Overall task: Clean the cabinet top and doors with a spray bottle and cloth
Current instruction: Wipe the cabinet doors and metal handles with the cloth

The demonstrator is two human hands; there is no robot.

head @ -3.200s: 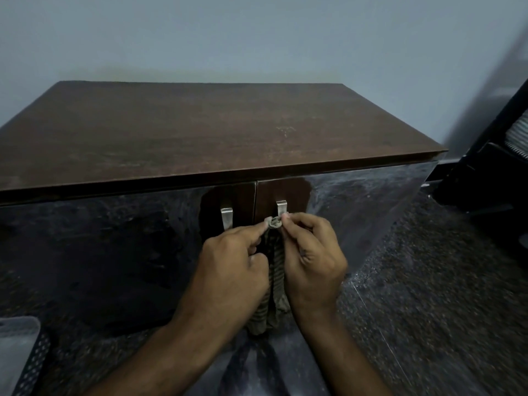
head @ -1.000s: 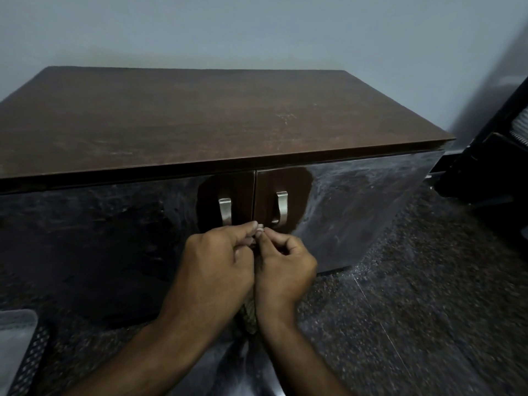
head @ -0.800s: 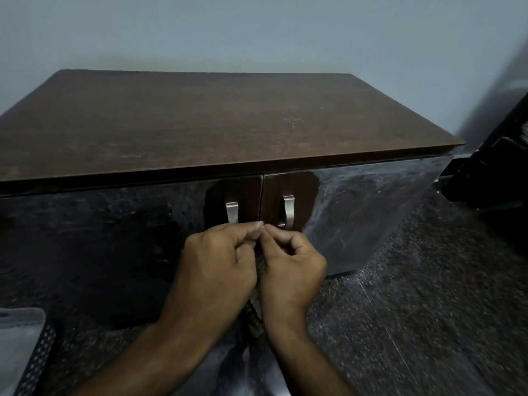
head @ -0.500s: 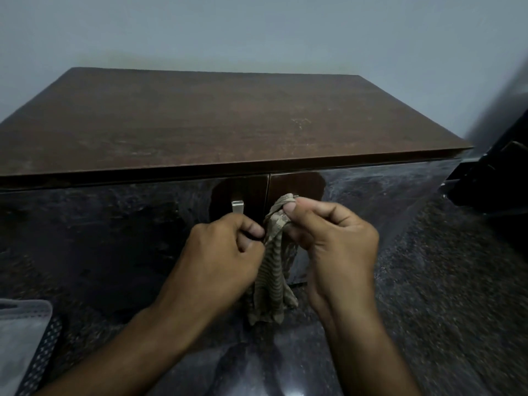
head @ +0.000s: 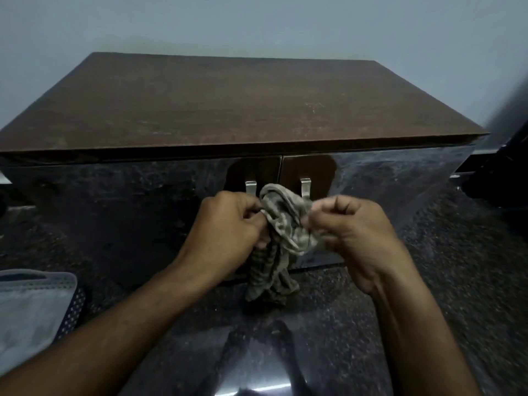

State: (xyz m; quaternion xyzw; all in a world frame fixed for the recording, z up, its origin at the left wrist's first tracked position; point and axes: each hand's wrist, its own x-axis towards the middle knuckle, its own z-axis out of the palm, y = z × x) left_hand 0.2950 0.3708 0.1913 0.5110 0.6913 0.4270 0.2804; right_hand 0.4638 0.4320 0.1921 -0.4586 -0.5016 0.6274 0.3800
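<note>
1. Your left hand point(head: 225, 227) and right hand point(head: 354, 230) both grip the cloth point(head: 281, 235), fingers curled, in front of the door handles point(head: 305, 187).
2. Bunch it into a flat pad before wiping the doors point(head: 114, 212).

Grey-beige striped cloth point(head: 281, 224); dark brown cabinet top point(head: 228, 110); silver handles point(head: 305, 186)

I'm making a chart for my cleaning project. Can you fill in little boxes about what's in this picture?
place: in front of a dark wooden cabinet
doors: two glossy doors, both closed
handles: left metal handle, right metal handle
cloth: striped cloth, bunched, hanging down in front of the doors
left hand: grips the cloth
right hand: grips the cloth
spray bottle: not in view
</note>
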